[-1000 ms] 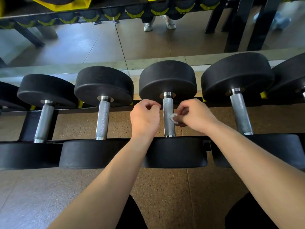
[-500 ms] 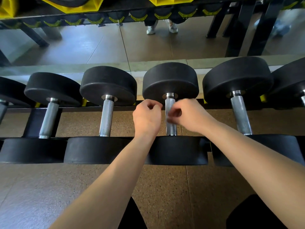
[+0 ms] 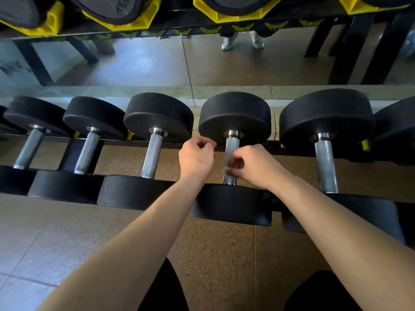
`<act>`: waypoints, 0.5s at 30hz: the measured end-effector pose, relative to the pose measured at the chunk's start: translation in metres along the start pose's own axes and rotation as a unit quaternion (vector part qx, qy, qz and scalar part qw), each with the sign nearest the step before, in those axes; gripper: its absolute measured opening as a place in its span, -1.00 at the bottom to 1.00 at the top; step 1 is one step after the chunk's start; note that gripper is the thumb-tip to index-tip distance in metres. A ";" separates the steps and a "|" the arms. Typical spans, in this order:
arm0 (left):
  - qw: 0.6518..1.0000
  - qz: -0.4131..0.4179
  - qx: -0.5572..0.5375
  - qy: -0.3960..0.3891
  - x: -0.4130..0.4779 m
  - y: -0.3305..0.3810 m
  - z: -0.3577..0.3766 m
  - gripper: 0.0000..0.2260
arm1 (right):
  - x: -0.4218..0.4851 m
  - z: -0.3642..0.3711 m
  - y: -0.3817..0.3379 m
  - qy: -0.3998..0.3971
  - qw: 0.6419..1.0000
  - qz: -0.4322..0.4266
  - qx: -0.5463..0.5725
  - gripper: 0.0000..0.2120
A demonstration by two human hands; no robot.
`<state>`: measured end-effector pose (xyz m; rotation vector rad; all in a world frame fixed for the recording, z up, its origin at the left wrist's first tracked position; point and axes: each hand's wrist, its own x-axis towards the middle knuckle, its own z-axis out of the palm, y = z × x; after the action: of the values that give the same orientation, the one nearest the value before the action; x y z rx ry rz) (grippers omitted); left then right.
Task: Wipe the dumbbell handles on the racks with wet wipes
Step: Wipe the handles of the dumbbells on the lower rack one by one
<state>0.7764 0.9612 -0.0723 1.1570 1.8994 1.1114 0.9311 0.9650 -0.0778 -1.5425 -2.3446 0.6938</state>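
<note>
Several black dumbbells with knurled steel handles lie side by side on a low rack [image 3: 116, 141]. My right hand [image 3: 253, 167] pinches a small white wet wipe [image 3: 225, 170] against the lower part of the middle dumbbell's handle [image 3: 231, 145]. My left hand [image 3: 196, 157] hovers just left of that handle with its fingers curled, and nothing shows in it. Neighbouring handles stand bare at left [image 3: 152, 156] and right [image 3: 325, 164].
A mirror behind the rack reflects the floor, black rack legs and a person's white shoes [image 3: 241, 41]. An upper rack with yellow cradles [image 3: 139, 21] and more dumbbells hangs overhead. Brown speckled rubber floor [image 3: 213, 254] lies beneath; my dark-clothed knees show at the bottom edge.
My right hand has slid the wipe down the handle toward the near end. The view has tilted up and to the right; the left hand stays beside the handle.
</note>
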 end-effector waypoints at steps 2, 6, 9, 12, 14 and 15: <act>1.000 -0.003 0.005 0.013 0.000 0.001 0.001 -0.78 | 0.000 -0.004 0.004 -0.048 0.999 -0.010 0.018 -0.82; 0.993 0.074 0.091 -0.007 -0.008 0.006 -0.009 -0.77 | 0.014 -0.006 -0.002 0.069 0.996 0.021 0.045 -0.88; 0.970 0.148 0.190 -0.025 -0.019 0.006 -0.038 -0.78 | 0.014 0.000 -0.015 0.099 0.993 0.064 -0.004 -0.87; 0.965 0.131 0.227 -0.006 -0.026 -0.001 -0.073 -0.84 | 0.009 0.000 -0.032 -0.048 0.993 0.095 -0.042 -0.80; 0.962 0.117 0.246 0.006 -0.030 -0.006 -0.090 -0.85 | 0.007 -0.009 -0.041 -0.055 0.995 0.070 -0.033 -0.80; 0.960 0.117 0.254 0.007 -0.030 -0.007 -0.096 -0.86 | 0.007 -0.015 -0.044 -0.027 0.999 0.041 -0.011 -0.82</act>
<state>0.7055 0.9008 -0.0337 1.6924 2.1708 0.7613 0.8999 0.9610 -0.0422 -1.6578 -2.3452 0.7398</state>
